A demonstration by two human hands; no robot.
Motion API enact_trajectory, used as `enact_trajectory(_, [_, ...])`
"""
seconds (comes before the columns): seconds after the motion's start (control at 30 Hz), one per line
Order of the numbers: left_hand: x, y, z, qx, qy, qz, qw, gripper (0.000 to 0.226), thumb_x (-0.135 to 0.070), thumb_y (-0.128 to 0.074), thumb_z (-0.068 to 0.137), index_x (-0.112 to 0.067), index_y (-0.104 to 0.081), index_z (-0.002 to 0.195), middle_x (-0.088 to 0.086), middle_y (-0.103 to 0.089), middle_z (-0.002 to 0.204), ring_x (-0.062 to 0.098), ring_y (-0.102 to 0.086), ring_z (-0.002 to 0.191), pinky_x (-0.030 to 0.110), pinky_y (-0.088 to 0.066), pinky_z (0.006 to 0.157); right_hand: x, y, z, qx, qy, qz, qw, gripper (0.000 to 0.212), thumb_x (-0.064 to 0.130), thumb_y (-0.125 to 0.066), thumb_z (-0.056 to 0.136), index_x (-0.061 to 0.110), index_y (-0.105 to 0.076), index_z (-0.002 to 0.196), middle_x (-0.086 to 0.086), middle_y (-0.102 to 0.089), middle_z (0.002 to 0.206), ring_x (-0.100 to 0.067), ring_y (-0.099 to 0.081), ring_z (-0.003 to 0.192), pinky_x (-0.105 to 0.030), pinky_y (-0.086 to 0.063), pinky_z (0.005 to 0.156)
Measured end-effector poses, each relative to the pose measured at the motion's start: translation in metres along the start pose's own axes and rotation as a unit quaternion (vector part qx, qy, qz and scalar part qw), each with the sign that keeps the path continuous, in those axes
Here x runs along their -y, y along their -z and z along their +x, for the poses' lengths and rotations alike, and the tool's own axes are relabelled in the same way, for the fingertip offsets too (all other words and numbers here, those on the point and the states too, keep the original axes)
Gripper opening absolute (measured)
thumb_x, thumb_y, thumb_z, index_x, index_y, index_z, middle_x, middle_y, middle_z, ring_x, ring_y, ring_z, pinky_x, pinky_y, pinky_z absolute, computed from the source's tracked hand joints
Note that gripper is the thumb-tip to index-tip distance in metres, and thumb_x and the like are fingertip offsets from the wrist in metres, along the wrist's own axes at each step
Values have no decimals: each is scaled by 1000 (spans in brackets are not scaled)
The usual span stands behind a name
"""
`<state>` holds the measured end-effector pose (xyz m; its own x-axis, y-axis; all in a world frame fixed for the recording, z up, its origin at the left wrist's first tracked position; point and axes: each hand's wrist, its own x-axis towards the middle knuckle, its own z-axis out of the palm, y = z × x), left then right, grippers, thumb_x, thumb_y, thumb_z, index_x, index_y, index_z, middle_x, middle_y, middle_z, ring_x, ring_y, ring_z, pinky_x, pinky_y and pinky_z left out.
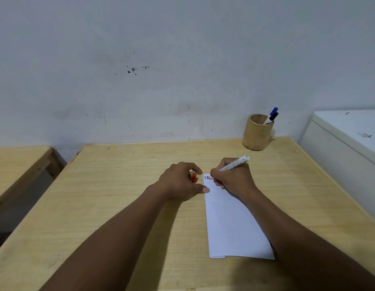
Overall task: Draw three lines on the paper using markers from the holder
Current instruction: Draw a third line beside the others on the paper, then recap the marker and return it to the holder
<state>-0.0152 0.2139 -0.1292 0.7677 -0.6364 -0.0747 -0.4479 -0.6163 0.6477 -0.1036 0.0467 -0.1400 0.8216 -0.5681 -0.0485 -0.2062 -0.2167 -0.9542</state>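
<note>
A folded white paper (pixel 232 223) lies on the wooden table (pixel 119 196). My right hand (pixel 232 177) grips a white marker (pixel 237 163), tip down at the paper's top left corner, where a dark, a blue and a red short line (pixel 208 177) show. My left hand (pixel 182 181) rests beside the paper, thumb on its left edge, and holds a red cap (pixel 194 178) in its fingers. A bamboo holder (pixel 257 133) stands at the table's back right with a blue-capped and a black-capped marker (pixel 272 116) in it.
A white cabinet (pixel 346 143) stands right of the table. A second wooden table (pixel 18 164) is at the left, with a gap between. A pale stained wall runs behind.
</note>
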Motion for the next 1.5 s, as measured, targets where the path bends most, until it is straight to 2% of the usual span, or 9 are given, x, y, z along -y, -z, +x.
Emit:
enact_trajectory(0.13, [-2, 1, 0, 4, 5, -5, 1000, 59, -55, -90, 60, -33, -69, 111, -13, -67, 82, 8, -64, 77, 29, -55, 79, 8, 5, 1, -18, -25, 94, 995, 11, 13, -71, 71, 3, -66, 70, -23, -71, 65, -25, -62, 53, -33, -50, 52])
enact_trajectory(0.3, [2, 8, -2, 3, 5, -40, 999, 24, -39, -80, 79, -26, -75, 98, -6, -71, 70, 3, -66, 64, 13, -46, 60, 19, 25, 12, -86, -126, 305, 940, 18, 19, -73, 86, 14, -61, 73, -2, -54, 50, -10, -39, 38, -20, -27, 37])
enact_trajectory(0.37, [5, 11, -2, -4, -1, -47, 999, 11, -31, -76, 83, -22, -77, 90, -1, -76, 73, 6, -70, 66, 16, -47, 59, 25, 34, 14, -90, -123, 344, 926, 22, 22, -80, 83, 13, -62, 75, -2, -52, 53, -9, -38, 38, -21, -26, 36])
enact_trajectory(0.43, [6, 15, -2, -32, -7, -72, 997, 8, -26, -75, 85, -19, -78, 88, -2, -76, 73, 8, -70, 67, 18, -50, 63, 38, 41, 12, -49, -98, 357, 928, 20, 26, -80, 84, 11, -67, 84, -4, -59, 58, -10, -48, 42, -21, -32, 40])
enact_trajectory(0.57, [-9, 35, 2, -64, -3, -269, 961, 12, -18, -75, 90, -8, -77, 95, 0, -75, 77, 16, -67, 66, 23, -49, 61, 59, 60, 9, 53, -103, 397, 910, 32, 28, -53, 95, 3, -71, 103, -14, -74, 74, -19, -66, 57, -27, -42, 54])
enact_trajectory(0.67, [-28, 49, 9, -54, 0, -382, 923, 17, -20, -73, 92, -6, -75, 102, 4, -76, 86, 18, -69, 71, 26, -50, 66, 64, 66, 5, 54, -107, 406, 906, 31, 23, -48, 94, -1, -67, 96, -16, -74, 71, -19, -66, 51, -26, -44, 49])
enact_trajectory(0.8, [-51, 54, 19, -12, -11, -463, 886, 17, -22, -71, 93, -7, -74, 99, 3, -72, 82, 17, -66, 68, 24, -48, 62, 66, 62, -2, 23, -87, 403, 911, 18, 19, -59, 94, 1, -64, 92, -12, -72, 62, -15, -63, 45, -23, -44, 43])
enact_trajectory(1.3, [-74, 42, 34, 24, -21, -501, 865, 20, -20, -70, 93, -4, -73, 105, 3, -71, 80, 16, -64, 66, 25, -49, 62, 67, 69, -3, -17, -53, 415, 908, 16, 16, -62, 93, 2, -65, 87, -13, -71, 62, -17, -62, 46, -25, -43, 48])
enact_trajectory(1.5, [-83, 38, 34, 31, -38, -474, 879, 17, -19, -72, 92, -4, -72, 100, 5, -70, 76, 16, -66, 64, 24, -51, 62, 66, 66, -3, 14, -38, 405, 914, 19, 19, -67, 94, 1, -66, 100, -13, -74, 67, -16, -66, 50, -25, -47, 50])
